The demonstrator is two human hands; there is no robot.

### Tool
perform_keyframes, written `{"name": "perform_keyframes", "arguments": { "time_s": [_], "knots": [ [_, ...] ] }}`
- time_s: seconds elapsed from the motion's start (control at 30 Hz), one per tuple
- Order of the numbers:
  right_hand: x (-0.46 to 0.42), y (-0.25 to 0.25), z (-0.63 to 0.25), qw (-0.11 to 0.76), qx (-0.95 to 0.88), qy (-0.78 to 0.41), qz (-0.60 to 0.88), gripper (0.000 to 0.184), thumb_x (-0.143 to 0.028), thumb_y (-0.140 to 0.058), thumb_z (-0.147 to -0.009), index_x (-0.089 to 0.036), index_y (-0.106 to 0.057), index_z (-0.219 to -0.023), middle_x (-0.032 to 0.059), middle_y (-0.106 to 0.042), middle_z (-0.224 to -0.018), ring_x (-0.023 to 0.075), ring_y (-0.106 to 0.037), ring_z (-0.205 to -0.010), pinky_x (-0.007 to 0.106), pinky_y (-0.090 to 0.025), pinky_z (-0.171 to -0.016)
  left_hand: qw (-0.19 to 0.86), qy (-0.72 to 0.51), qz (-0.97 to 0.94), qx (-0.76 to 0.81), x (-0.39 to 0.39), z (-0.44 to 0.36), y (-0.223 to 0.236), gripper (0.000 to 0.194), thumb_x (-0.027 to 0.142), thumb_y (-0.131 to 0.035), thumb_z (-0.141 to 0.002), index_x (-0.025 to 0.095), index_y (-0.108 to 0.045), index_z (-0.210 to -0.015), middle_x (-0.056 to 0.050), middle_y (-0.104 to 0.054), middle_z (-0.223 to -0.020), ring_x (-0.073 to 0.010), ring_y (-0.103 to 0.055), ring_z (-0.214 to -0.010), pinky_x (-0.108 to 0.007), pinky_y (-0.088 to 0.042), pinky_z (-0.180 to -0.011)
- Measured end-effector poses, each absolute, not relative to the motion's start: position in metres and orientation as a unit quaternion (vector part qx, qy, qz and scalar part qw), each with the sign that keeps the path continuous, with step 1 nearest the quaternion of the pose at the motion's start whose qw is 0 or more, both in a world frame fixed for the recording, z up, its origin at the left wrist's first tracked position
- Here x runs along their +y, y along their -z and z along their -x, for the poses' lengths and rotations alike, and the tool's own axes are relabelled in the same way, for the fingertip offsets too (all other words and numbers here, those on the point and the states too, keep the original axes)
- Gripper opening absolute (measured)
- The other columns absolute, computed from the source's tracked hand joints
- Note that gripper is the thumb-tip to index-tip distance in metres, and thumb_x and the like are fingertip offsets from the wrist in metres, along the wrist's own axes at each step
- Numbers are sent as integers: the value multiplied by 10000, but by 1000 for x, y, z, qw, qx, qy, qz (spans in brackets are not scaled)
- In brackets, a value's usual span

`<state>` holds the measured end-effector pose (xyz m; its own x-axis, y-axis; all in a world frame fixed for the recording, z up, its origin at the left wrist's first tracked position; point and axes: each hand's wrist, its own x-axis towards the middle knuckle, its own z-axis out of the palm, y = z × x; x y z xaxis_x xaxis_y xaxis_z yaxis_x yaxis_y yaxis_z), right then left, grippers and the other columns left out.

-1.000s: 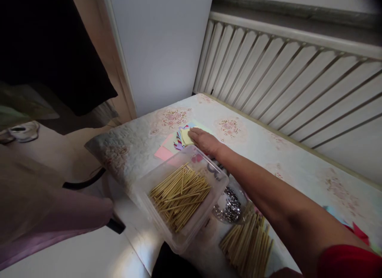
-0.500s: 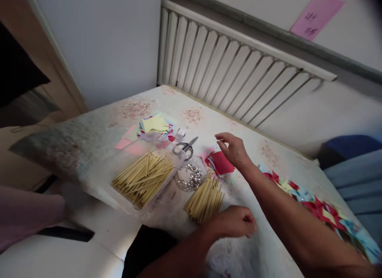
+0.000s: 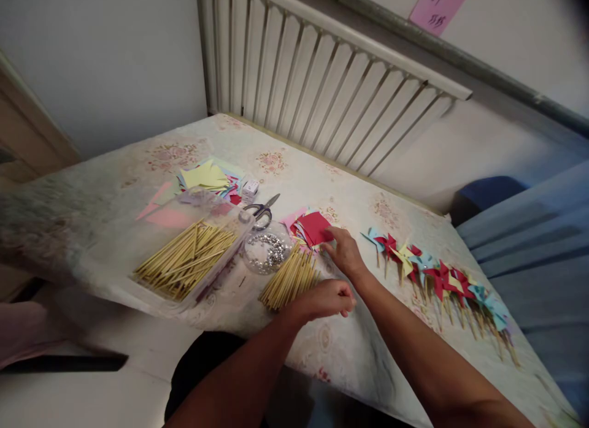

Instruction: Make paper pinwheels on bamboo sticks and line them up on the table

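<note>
My right hand [image 3: 343, 251] rests on the flowered tablecloth [image 3: 350, 342] with its fingertips touching the edge of a small stack of red and pink paper squares [image 3: 311, 226]; the fingers lie fairly flat. My left hand [image 3: 327, 296] hovers just right of a loose bundle of wooden sticks [image 3: 289, 279], its fingers curled into a loose fist, and I cannot make out anything in it. A clear round dish of silver pins [image 3: 268, 252] sits beside the sticks.
A clear plastic box of sticks [image 3: 186, 260] stands at the left, with scissors [image 3: 263, 208] and a pile of coloured paper squares [image 3: 207, 176] behind it. A row of finished paper pinwheels [image 3: 437, 278] lies to the right. A white radiator [image 3: 322, 91] runs behind the table.
My right hand came back from the far paper pile to the red squares and dropped onto them. My left hand came into view near the sticks. The view swung right.
</note>
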<state>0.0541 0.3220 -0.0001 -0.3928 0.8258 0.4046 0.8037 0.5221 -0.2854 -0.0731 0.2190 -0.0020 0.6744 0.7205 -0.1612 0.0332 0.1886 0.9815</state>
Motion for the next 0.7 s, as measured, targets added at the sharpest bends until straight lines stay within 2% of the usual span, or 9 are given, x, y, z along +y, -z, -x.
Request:
{"name": "perform_keyframes", "arguments": {
  "time_s": [0.27,0.7],
  "knots": [
    [335,11,-48,192,-861,-25,470,516,-246,-650,-780,-140,-537,-1272,171,-576,-1280,291,-494,-1223,484,-386,-1040,688,-255,-599,320,225,72,12,126,280,-544,-741,160,-550,-782,-6,-601,-697,-137,-580,-685,-254,-423,-623],
    [337,16,-46,197,-837,-48,508,442,-209,-615,-760,-139,-596,-1196,136,-660,-1146,253,-585,-1073,409,-454,-957,675,-273,-606,321,224,73,9,114,271,-526,-737,162,-543,-767,-6,-586,-688,-138,-572,-670,-248,-407,-596]
  ]
}}
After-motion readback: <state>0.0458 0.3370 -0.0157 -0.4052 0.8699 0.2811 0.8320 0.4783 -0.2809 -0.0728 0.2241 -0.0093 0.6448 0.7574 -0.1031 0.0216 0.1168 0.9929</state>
